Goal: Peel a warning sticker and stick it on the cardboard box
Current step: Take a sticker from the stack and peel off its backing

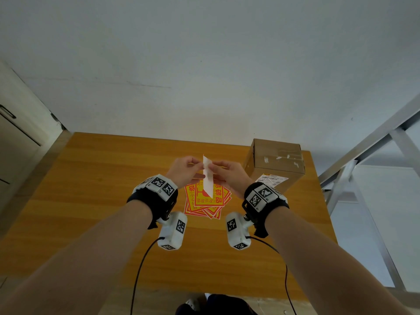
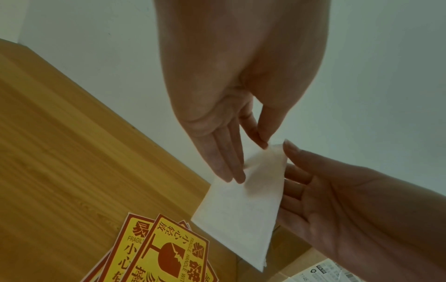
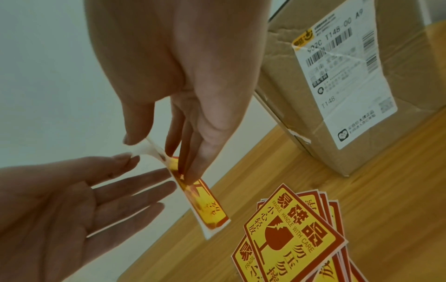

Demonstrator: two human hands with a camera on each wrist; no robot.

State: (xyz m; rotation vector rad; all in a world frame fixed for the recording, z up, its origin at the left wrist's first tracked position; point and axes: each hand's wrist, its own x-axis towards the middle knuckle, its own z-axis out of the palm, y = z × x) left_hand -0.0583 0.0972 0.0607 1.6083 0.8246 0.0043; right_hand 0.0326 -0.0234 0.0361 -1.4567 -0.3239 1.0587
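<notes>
Both hands, left point(image 1: 185, 170) and right point(image 1: 229, 172), pinch the top corner of a thin yellow-and-red warning sticker point(image 3: 193, 190) on white backing above the worktop point(image 1: 91, 201). Light, floppy, tacky: best held by edges.

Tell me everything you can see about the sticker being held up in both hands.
The sticker is a yellow and red fragile label on white backing paper, held edge-on above the sticker pile. Its top corner is splitting: the left hand and the right hand each pinch one layer there. The plain white back faces the left wrist view, the glossy printed face the right.
</notes>
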